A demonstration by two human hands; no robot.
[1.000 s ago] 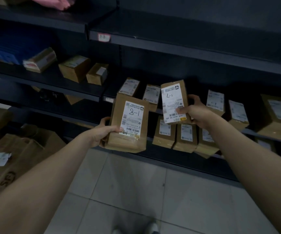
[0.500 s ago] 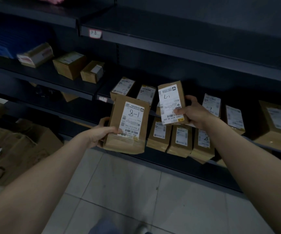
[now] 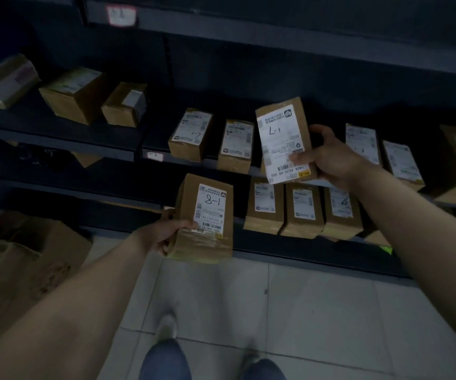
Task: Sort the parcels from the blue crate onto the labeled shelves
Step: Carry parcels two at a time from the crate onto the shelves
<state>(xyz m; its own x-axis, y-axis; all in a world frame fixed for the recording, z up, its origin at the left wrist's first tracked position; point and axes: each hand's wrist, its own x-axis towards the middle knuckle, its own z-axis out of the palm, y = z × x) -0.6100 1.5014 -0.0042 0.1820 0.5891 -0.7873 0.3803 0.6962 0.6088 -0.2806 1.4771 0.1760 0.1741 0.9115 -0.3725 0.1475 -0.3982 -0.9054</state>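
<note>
Parcels fill both your hands in the head view. Your left hand (image 3: pixel 163 233) grips the lower left corner of a brown parcel marked 8-1 (image 3: pixel 191 215), thumb on its label, holding it upright in front of the bottom shelf (image 3: pixel 303 252). Your right hand (image 3: pixel 328 157) clasps a second parcel (image 3: pixel 284 138), its label upside down, raised before the middle shelf (image 3: pixel 57 137), with other boxes lying on either side of it. Below it, a row of three parcels (image 3: pixel 303 212) stands on the bottom shelf. At left, a big cardboard box (image 3: pixel 29 259) sits on the tiled floor (image 3: pixel 317 311).

"8-1" on lower parcel (image 3: pixel 205 216), "L-1" on upper parcel (image 3: pixel 283 140)
</note>
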